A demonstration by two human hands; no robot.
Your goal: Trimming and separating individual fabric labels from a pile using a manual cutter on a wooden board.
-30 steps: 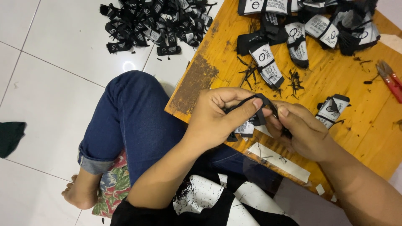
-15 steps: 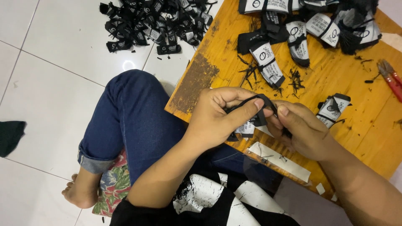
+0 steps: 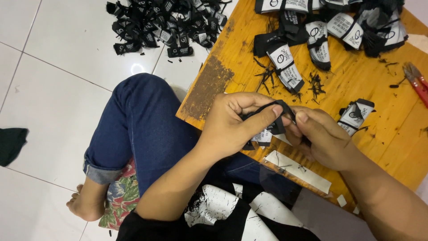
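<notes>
Over the near edge of the wooden board point(image 3: 356, 85), the left hand point(image 3: 232, 125) and right hand point(image 3: 327, 140) both pinched one black-and-white label point(image 3: 267, 134), which I judged wanted short, close fingertip grips, the finished pile point(image 3: 325, 27) lying at one o'clock.

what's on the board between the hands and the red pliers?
Head view: one black-and-white label bundle lies on the wooden board between the right hand and red pliers, plus thread scraps.
</notes>
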